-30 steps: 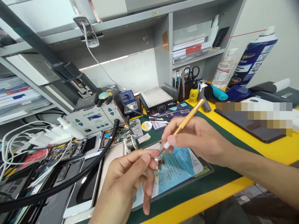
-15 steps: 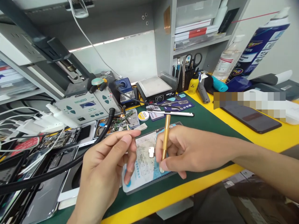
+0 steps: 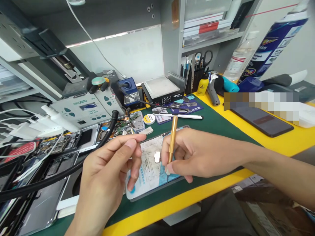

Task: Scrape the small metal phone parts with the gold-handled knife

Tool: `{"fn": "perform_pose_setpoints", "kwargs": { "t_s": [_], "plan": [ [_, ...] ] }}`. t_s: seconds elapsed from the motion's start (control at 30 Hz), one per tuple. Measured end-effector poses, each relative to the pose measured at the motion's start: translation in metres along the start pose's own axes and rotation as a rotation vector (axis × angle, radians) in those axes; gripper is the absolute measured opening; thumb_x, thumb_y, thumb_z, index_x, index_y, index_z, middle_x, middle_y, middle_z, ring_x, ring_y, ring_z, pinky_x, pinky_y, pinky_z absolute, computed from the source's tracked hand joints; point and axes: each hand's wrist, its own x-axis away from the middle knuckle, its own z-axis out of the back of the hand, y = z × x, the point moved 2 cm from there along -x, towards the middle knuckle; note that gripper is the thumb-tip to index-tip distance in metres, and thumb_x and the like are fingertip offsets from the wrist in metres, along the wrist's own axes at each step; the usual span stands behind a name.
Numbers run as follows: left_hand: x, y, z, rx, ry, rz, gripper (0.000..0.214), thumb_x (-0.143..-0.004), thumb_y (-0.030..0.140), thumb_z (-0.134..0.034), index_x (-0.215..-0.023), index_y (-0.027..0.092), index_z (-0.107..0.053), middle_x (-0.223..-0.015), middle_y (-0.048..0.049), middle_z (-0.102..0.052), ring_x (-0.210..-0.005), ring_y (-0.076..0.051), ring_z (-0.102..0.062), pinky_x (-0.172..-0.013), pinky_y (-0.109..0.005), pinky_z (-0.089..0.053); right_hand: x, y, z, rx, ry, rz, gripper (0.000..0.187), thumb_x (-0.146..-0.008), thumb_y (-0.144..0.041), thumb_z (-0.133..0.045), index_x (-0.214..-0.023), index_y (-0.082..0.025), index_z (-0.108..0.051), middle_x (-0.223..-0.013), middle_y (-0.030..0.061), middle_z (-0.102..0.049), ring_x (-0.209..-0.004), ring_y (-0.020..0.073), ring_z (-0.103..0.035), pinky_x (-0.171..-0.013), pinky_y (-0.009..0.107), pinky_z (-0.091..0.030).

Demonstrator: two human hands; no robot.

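My right hand (image 3: 197,154) is closed round a gold-handled tool (image 3: 172,137), held nearly upright with its tip down on the blue-and-white work mat (image 3: 147,182). A small silver metal part (image 3: 157,156) lies on the mat just left of the tool. My left hand (image 3: 108,177) hovers left of the part with forefinger stretched out and the other fingers loosely bent; nothing is in it.
A soldering station (image 3: 83,111), a blue stand (image 3: 128,90) and a hot plate (image 3: 159,88) stand behind the mat. Opened phones (image 3: 64,144) and a black hose (image 3: 73,170) crowd the left. A dark phone (image 3: 263,119), spray can (image 3: 273,39) and tool holder (image 3: 197,78) are at right.
My left hand let go of the small metal part, which now lies on the mat. My right hand swung the gold tool from slanted to upright, tip down beside the part.
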Motion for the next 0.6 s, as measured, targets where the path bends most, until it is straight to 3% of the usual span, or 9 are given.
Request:
{"fn": "perform_pose_setpoints", "kwargs": {
  "t_s": [0.6],
  "plan": [
    [-0.0005, -0.0001, -0.0019, -0.018, 0.017, -0.020, 0.018, -0.084, 0.030, -0.067, -0.095, 0.020, -0.077, -0.071, 0.0020, -0.056, -0.045, -0.006, -0.046, -0.032, -0.013, -0.034, 0.0012, 0.0016, 0.0008, -0.023, -0.014, -0.033, 0.014, -0.084, -0.015, -0.060, -0.097, -0.021, -0.059, -0.057, -0.0071, -0.056, -0.053, 0.0126, -0.062, -0.045, 0.018, -0.041]
  ]
}}
